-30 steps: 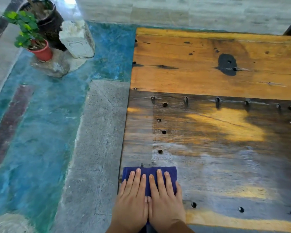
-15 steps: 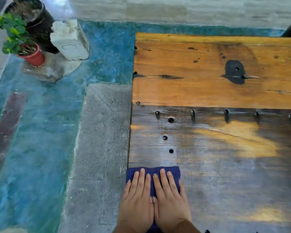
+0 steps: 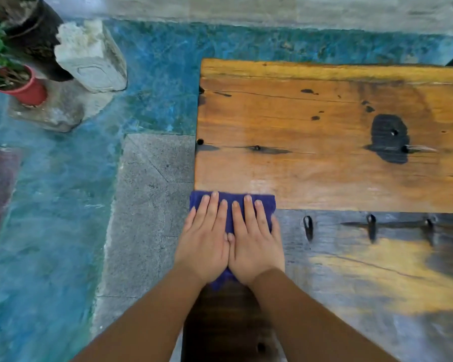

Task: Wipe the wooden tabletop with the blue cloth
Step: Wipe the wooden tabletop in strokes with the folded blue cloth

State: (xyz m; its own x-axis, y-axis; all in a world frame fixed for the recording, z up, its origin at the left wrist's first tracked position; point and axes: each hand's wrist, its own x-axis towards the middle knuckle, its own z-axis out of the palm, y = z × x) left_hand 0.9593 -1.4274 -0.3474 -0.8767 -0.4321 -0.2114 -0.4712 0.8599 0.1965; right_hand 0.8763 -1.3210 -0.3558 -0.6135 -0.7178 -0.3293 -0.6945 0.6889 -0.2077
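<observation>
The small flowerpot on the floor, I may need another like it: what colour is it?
Red, seen in the head view, far left.

1. Tabletop [image 3: 324, 165]: wooden planks filling the right half of the frame; upper plank orange-brown with a black patch at right, lower plank darker and grey-sheened, with a row of dark holes along the seam.
2. Blue cloth [image 3: 230, 205]: folded, lying flat at the tabletop's left edge, across the seam, partly covered by both hands.
</observation>
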